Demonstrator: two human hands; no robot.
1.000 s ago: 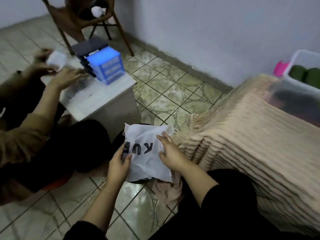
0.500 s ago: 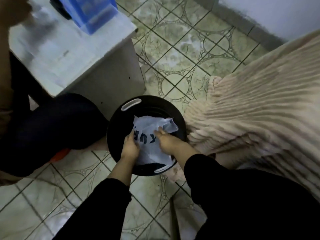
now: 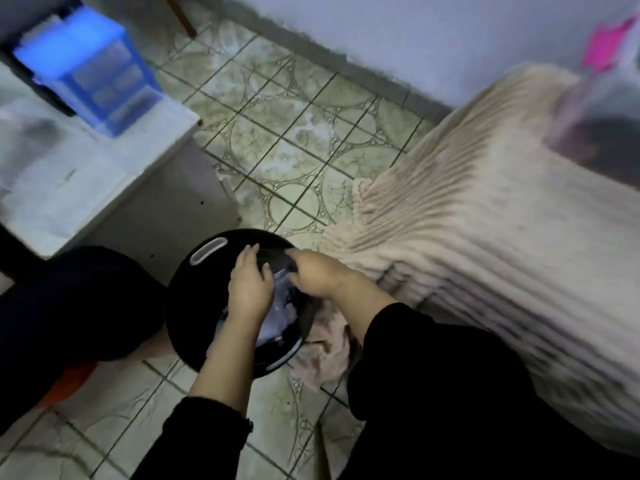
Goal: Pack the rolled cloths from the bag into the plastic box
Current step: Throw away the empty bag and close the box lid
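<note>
Reaching into the black round bin [image 3: 194, 327] on the tiled floor [image 3: 277, 133], you had both hands over a white bag [image 3: 282, 311] lying inside it. Your left hand [image 3: 250, 289] lay palm down, fingers spread and fairly straight, pressing on the bag; it did not appear to hold anything. Your right hand [image 3: 317, 275] was bent over the bag's upper edge, but whether its fingers pinched the material could not be told, as blur and the hand itself hid them. No rolled cloth was visible; any were presumably still inside the bag. The plastic box [image 3: 602, 123] stood well apart, at the far right on the surface draped with a ribbed beige blanket [image 3: 485, 220], its contents blurred. By my judgement the step in hand was getting at the bag, not yet packing. The next move called for a firm hold on the bag or one roll, then a long carry rightward to the box.
</note>
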